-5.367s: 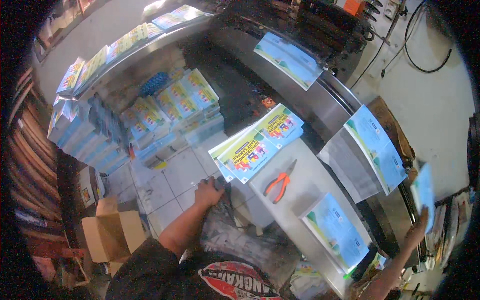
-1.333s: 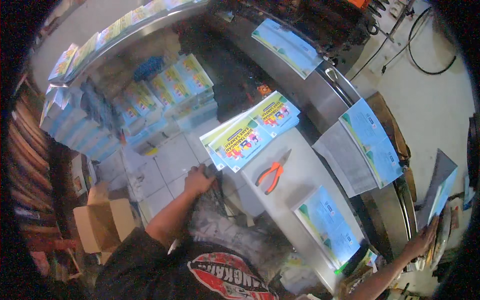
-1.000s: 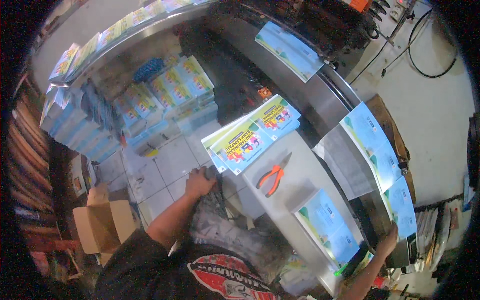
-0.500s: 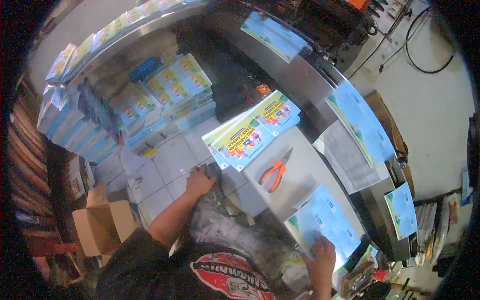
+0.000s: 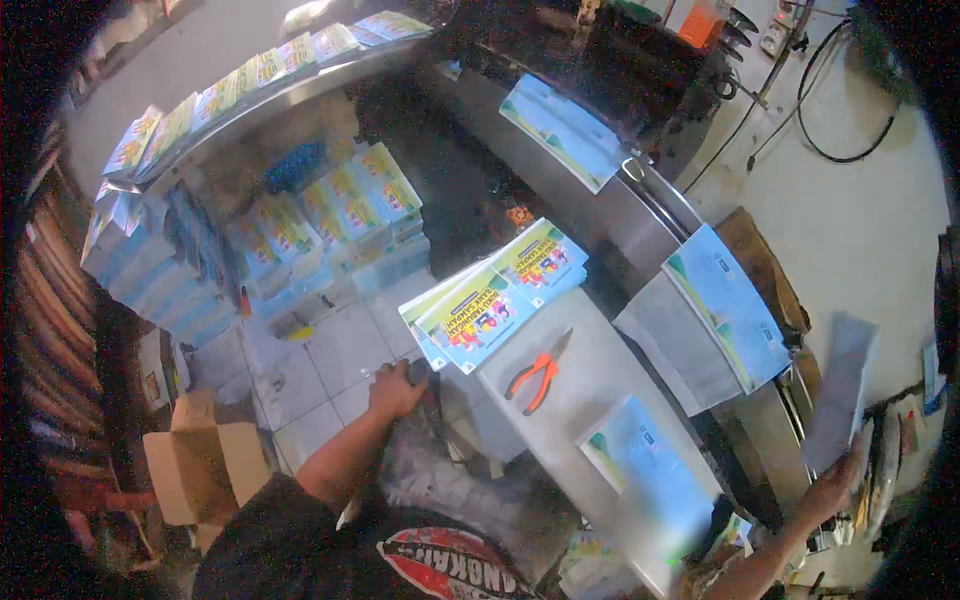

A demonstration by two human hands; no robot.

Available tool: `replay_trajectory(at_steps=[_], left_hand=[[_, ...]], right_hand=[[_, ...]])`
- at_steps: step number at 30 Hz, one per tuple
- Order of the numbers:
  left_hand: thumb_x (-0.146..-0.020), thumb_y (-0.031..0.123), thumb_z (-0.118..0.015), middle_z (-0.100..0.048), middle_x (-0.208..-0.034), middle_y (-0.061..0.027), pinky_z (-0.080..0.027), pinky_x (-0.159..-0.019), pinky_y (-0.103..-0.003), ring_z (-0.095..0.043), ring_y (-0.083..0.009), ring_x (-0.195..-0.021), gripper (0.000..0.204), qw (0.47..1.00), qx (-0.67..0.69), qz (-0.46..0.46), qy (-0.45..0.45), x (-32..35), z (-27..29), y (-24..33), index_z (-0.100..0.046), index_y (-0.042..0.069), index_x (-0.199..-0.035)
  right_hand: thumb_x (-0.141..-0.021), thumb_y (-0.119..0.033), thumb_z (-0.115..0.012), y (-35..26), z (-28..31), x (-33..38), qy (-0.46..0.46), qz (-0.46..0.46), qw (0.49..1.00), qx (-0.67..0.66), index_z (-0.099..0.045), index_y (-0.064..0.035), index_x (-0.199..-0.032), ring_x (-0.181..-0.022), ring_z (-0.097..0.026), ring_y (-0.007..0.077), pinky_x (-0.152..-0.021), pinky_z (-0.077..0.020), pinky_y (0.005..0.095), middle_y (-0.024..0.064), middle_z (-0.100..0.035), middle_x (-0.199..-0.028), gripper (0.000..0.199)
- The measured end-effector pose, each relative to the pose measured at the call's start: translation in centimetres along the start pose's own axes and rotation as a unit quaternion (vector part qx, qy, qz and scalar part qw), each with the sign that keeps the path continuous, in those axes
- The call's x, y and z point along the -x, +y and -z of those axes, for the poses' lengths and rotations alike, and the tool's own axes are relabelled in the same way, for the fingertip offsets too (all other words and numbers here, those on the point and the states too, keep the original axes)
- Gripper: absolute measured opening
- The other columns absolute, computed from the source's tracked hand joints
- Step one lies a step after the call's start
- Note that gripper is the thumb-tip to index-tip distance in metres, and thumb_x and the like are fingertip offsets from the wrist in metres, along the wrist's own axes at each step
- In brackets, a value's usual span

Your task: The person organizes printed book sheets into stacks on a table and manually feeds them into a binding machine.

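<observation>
Reaching down and forward from the lower edge, the left hand (image 5: 396,388) sits curled over a dark knob or handle (image 5: 418,372) at the near-left corner of the grey metal table (image 5: 610,375); the fingers wrap around it, though what exactly they grip is too dark to tell. Far left, an open cardboard box (image 5: 190,470) stands on the tiled floor (image 5: 320,360), with stacks of pale blue booklets (image 5: 150,280) piled behind it and more with yellow-green covers (image 5: 340,200) under a long steel shelf (image 5: 290,90) that carries a row of the same covers.

On the table, just beyond the left hand, lies a fanned stack of booklets with yellow, green and blue covers (image 5: 495,295). Beside it lie orange-handled pliers (image 5: 535,370), apart from both hands. Nearer the person, a blue-and-green cover sheet (image 5: 645,470) lies flat on the tabletop. Further right, a blue cover and grey sheet pile (image 5: 710,320) rests on the sloped steel machine bed (image 5: 650,200), and another blue sheet (image 5: 565,125) lies higher up by the dark machine.

At the far right, the right hand (image 5: 835,485) is stretched out well away from the table, pinching a grey sheet of paper (image 5: 840,390) that stands nearly upright above it. Black cables (image 5: 830,100) loop across the pale floor behind.
</observation>
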State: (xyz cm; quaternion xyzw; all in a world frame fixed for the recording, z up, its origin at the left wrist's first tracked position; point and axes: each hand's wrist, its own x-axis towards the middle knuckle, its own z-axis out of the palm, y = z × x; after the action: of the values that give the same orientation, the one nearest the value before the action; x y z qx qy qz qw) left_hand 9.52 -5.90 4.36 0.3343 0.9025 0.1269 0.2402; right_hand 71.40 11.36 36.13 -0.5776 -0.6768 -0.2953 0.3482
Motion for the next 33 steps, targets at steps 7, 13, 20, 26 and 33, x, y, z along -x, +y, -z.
replay_trajectory(at_steps=[7, 13, 20, 26, 33], left_hand=[[-0.079, 0.055, -0.052, -0.047, -0.128, -0.0258, -0.041, -0.096, -0.052, -0.047, -0.0427, -0.119, 0.074, 1.0, -0.004, 0.013, -0.017, -0.3, -0.4, -0.7, -0.042, 0.009, -0.136], [-0.075, 0.053, -0.056, -0.044, -0.131, -0.0282, -0.039, -0.097, -0.053, -0.046, -0.0422, -0.121, 0.077, 1.0, 0.003, 0.004, -0.018, -0.7, -1.3, -1.4, -0.042, 0.009, -0.137], [-0.077, 0.052, -0.056, -0.045, -0.13, -0.0272, -0.041, -0.095, -0.054, -0.047, -0.0422, -0.12, 0.074, 1.0, 0.007, -0.022, 0.0, -0.6, -1.5, -1.4, -0.041, 0.01, -0.137], [-0.078, 0.05, -0.058, -0.045, -0.13, -0.0268, -0.043, -0.094, -0.052, -0.048, -0.0424, -0.118, 0.072, 1.0, 0.014, -0.017, -0.001, -1.1, -1.7, -1.6, -0.042, 0.01, -0.135], [-0.078, 0.048, -0.058, -0.048, -0.126, -0.0273, -0.044, -0.092, -0.052, -0.049, -0.0426, -0.116, 0.068, 0.999, 0.016, -0.026, 0.02, -0.7, -1.5, -1.1, -0.046, 0.009, -0.132]], right_hand=[[-0.09, -0.002, -0.043, 5.2, -8.2, 4.7, -0.138, -0.107, 0.97, -0.166, -0.044, -0.0013, -0.137, -0.126, -0.046, 0.0335, -0.101, -0.0399, 0.0375, 0.0191, -0.051, -0.133, 0.047], [-0.085, -0.004, -0.052, 4.0, -7.4, 11.2, -0.23, 0.011, 0.971, 0.068, -0.055, -0.0024, -0.123, -0.114, -0.054, 0.0377, -0.095, -0.044, 0.0422, 0.0192, -0.057, -0.124, 0.038], [-0.072, -0.019, -0.075, -15.9, -0.9, 15.8, -0.396, 0.043, 0.903, -0.16, -0.05, -0.0013, -0.127, -0.118, -0.05, 0.0348, -0.097, -0.0426, 0.0415, 0.0202, -0.047, -0.135, 0.063], [-0.066, -0.02, -0.077, -21.0, 3.5, 18.7, -0.442, 0.188, 0.875, -0.052, -0.055, -0.0018, -0.121, -0.118, -0.05, 0.0348, -0.096, -0.0429, 0.041, 0.0203, -0.046, -0.135, 0.062], [-0.076, -0.005, -0.058, -20.2, 4.4, 15.7, -0.501, 0.033, 0.851, -0.156, -0.061, -0.0023, -0.111, -0.096, -0.061, 0.0384, -0.085, -0.0483, 0.0437, 0.021, -0.065, -0.103, 0.035]])
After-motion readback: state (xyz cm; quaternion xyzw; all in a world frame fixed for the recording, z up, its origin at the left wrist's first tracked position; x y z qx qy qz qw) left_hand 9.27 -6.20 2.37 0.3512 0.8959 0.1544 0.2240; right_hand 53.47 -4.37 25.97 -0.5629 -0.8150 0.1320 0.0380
